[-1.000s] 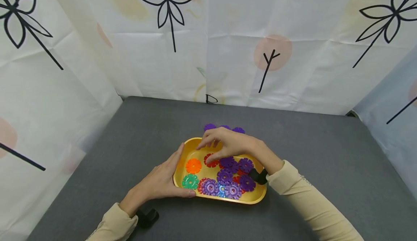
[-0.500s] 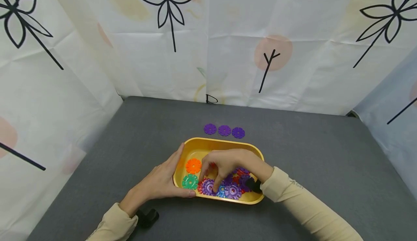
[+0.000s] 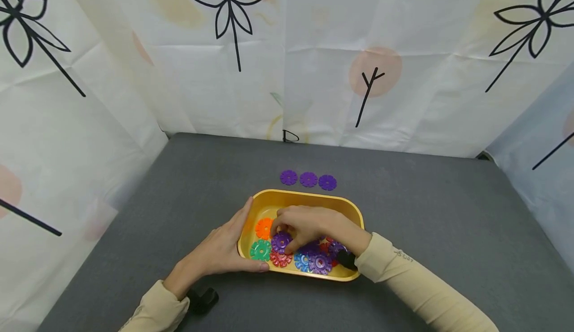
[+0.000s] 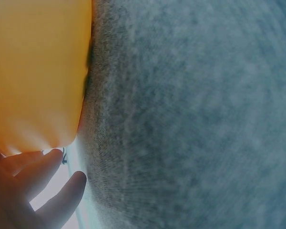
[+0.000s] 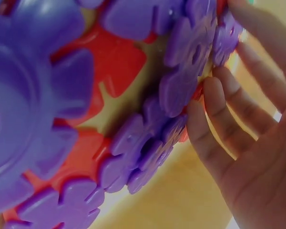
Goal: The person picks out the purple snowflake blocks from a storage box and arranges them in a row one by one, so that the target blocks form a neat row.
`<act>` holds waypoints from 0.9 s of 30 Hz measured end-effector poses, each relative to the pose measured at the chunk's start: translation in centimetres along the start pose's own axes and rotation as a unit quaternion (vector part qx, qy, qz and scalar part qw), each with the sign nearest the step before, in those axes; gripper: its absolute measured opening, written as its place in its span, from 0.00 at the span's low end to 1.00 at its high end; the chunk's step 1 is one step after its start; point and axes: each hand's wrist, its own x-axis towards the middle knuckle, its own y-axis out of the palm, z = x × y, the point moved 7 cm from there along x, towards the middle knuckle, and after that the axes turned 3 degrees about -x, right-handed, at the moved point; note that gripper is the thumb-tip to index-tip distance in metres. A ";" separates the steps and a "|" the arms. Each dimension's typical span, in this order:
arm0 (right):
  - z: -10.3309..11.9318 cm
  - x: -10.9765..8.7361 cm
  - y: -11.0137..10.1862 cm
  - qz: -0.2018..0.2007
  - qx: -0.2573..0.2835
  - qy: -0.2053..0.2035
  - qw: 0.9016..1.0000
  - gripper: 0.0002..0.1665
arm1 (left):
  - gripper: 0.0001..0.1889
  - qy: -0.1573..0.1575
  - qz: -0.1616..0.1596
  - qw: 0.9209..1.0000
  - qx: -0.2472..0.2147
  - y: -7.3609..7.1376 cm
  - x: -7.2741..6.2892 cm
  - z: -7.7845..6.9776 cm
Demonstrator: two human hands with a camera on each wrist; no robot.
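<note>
My left hand (image 3: 214, 253) grips the left end of a yellow tray (image 3: 268, 200), thumb along the front rim and fingers on the side. The left wrist view shows the tray's outer wall (image 4: 38, 71) and the fingertips (image 4: 52, 160) at its end. Inside the tray, my right hand (image 3: 309, 221) pinches a purple flower-shaped disc (image 3: 280, 243) between thumb and fingers; the right wrist view shows this purple disc (image 5: 225, 38) at the fingertips. Around it lie an orange disc (image 3: 262, 228), a green disc (image 3: 260, 250) and a red disc (image 3: 281, 259).
More purple and red discs lie heaped at the tray's right, partly under my right hand, with a blue disc (image 3: 301, 261) near the front. Behind the tray, three purple discs (image 3: 308, 179) form a row on the grey table (image 3: 426, 197). A white printed cloth (image 3: 323, 87) hangs behind.
My right hand has come down from above the tray's back into the discs. The purple disc has shifted back and left, uncovering the red one. My left hand stays in place.
</note>
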 end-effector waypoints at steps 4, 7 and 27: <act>-0.2 -0.1 -0.1 -0.008 -0.005 0.014 1.000 0.32 | 0.72 0.003 0.000 1.000 -0.003 0.0 0.0 0.0; -0.1 -0.1 -0.2 -0.009 -0.001 0.007 1.000 0.33 | 0.72 0.006 -0.002 1.000 -0.002 0.0 0.0 0.0; 0.4 -0.6 -1.7 -0.049 -0.024 -0.016 0.998 0.31 | 0.72 0.016 -0.008 1.000 -0.001 0.0 -0.1 0.0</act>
